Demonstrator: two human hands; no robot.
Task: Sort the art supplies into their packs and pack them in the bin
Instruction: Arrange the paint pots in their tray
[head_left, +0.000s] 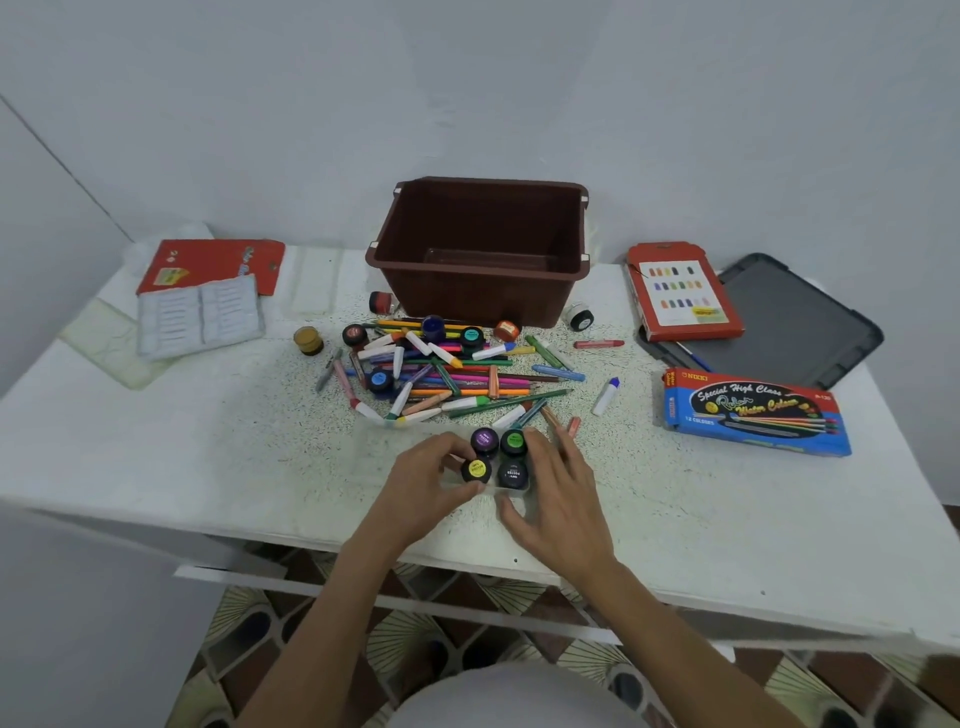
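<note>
Station: the near middle of the table (208, 441).

The left hand (431, 480) is curling its fingers round the yellow pot (476, 470) and is seating it in the near-left pocket of the clear tray (519, 489). The right hand (563, 499) is grasping nothing. Its fingers are lying straight along the tray's right side and its thumb is resting at the near edge, so it appears to be steadying the pack.

The purple pot (484, 440), green pot (514, 441) and black pot (512, 473) are standing upright in the tray, lids up, and with the yellow pot they are forming a tight square. The tray's outline is too faint to tell how far it is running to the left.

Finding on the coming move: the loose pots are all lying beyond the tray, away from the person. The closest, a blue-lidded pot (380, 381), is sitting in the left part of the pile of crayons and pencils (457, 374), ahead and to the left of the grip. The left hand is the nearer one. The sticks around it are mostly running left to right, so a reach straight forward would be crossing them.

The bin (467, 296) is standing further back, in line with the tray, and is showing a bare floor.
</note>
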